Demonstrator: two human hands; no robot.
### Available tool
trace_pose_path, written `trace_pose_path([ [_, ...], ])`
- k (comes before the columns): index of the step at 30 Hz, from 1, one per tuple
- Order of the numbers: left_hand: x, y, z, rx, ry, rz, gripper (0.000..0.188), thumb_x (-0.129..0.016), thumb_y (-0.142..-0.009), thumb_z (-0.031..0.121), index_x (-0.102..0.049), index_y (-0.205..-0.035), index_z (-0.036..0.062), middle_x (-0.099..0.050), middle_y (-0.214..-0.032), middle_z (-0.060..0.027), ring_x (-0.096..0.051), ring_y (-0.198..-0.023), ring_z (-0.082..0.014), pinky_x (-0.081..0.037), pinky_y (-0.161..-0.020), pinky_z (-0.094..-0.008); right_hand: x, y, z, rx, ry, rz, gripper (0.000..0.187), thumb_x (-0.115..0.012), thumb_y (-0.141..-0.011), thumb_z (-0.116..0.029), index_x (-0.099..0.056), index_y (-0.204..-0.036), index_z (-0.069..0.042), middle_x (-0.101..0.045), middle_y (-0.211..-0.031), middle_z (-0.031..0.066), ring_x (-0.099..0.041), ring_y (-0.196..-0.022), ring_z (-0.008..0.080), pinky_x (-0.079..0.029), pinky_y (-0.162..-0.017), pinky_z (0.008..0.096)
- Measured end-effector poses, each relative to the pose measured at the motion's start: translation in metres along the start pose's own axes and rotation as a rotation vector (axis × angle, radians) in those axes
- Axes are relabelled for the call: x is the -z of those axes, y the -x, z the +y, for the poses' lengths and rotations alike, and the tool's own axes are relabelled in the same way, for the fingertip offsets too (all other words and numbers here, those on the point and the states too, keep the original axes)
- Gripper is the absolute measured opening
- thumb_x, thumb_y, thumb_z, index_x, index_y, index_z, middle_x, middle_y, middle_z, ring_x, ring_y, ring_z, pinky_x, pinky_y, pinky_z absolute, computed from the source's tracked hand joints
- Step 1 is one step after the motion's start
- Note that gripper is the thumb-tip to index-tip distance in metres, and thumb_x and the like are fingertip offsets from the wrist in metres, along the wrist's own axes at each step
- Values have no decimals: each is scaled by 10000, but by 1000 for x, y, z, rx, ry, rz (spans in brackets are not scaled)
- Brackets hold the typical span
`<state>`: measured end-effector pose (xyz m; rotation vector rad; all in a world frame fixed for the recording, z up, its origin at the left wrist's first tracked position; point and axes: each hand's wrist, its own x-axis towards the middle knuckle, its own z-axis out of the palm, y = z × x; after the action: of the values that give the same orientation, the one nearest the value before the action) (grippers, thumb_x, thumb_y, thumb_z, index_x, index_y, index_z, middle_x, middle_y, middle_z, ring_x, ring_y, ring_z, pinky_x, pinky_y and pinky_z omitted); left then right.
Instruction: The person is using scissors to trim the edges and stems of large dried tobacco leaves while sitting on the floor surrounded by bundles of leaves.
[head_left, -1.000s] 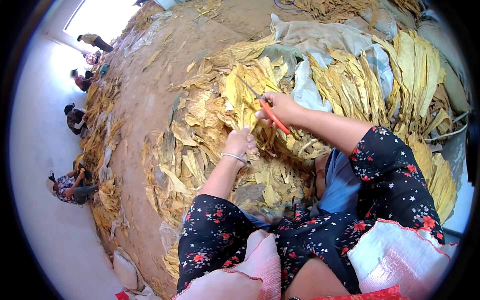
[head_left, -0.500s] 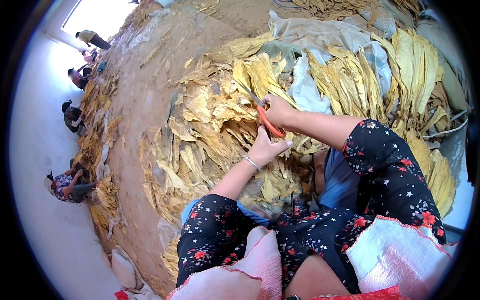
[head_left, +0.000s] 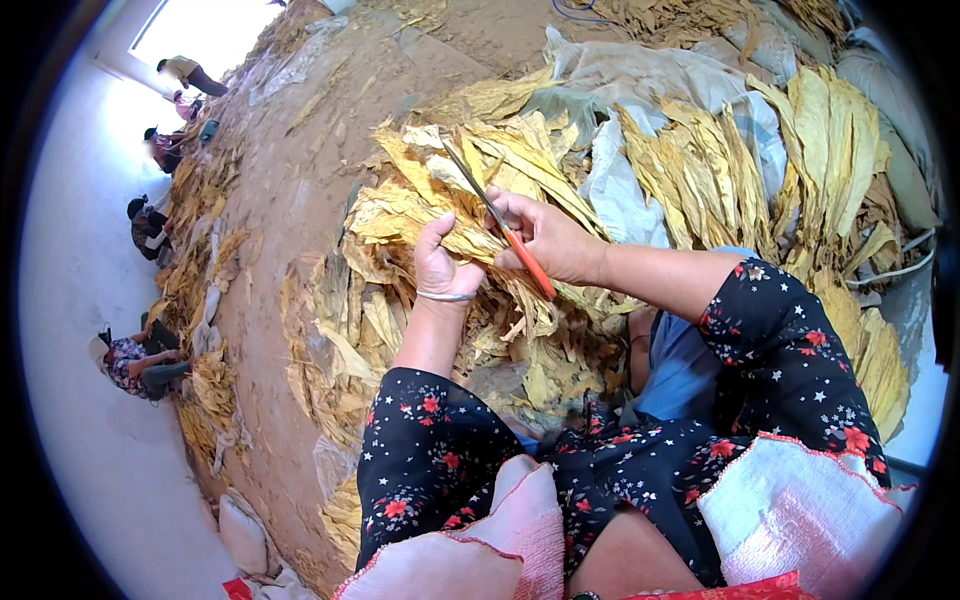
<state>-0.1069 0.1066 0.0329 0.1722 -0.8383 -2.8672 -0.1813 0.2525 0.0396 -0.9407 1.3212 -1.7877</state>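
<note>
My right hand (head_left: 556,240) is closed around a pair of scissors (head_left: 530,264) with red-orange handles. Their dark blades point up and to the left, over the leaves. My left hand (head_left: 446,268), a bracelet at its wrist, grips a bunch of dried yellow tobacco leaves (head_left: 395,212) with the thumb on top; its fingers are partly hidden beneath. Below both hands spreads a heap of crumpled brown-yellow leaves (head_left: 385,330). Flatter yellow leaves (head_left: 690,165) lie in rows to the right.
Pale plastic sheeting (head_left: 640,70) lies beyond the heap, and full sacks (head_left: 890,160) line the far right. Several people sit or bend along the white wall (head_left: 95,330) at the left, beside another row of leaves (head_left: 205,300). Brown floor (head_left: 280,200) lies between.
My left hand has moved left and up, and a bunch of leaves is now raised in it. My right hand has shifted slightly left, turning the scissors more edge-on.
</note>
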Motion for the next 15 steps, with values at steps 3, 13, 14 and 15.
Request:
trace_pose_path([
  [3, 16, 3, 9, -12, 2, 1, 412, -537, -824, 173, -506, -1165, -58, -592, -1127, -171, -555, -1064, -295, -393, -1002, -425, -3, -2, 3, 54, 101, -52, 436, -672, -719, 15, -486, -1111, -21, -528, -1111, 51, -510, -1018, 116, -411, -908, 271],
  [13, 54, 6, 40, -327, -581, 563, 308, -659, -817, 42, -580, -1096, -64, -628, -1056, -101, -600, -955, -175, -474, -870, -300, 3, 0, -15, -88, 520, 238, 538, -790, -709, -321, -493, -1046, -24, -532, -758, 65, -508, -695, 152, -437, -648, 290],
  [14, 53, 9, 36, -351, -595, 548, 312, -661, -815, 38, -579, -1100, -62, -628, -1064, -101, -599, -963, -176, -470, -878, -301, 2, -3, -19, -73, 533, 255, 555, -793, -704, -331, -489, -1048, -19, -533, -767, 66, -508, -703, 153, -436, -651, 290],
  [15, 51, 13, 30, -376, -609, 533, 317, -662, -813, 33, -578, -1104, -60, -627, -1071, -102, -597, -972, -177, -466, -886, -302, 1, -7, -21, -59, 545, 271, 572, -796, -698, -341, -485, -1051, -14, -534, -776, 68, -508, -710, 154, -436, -654, 291],
])
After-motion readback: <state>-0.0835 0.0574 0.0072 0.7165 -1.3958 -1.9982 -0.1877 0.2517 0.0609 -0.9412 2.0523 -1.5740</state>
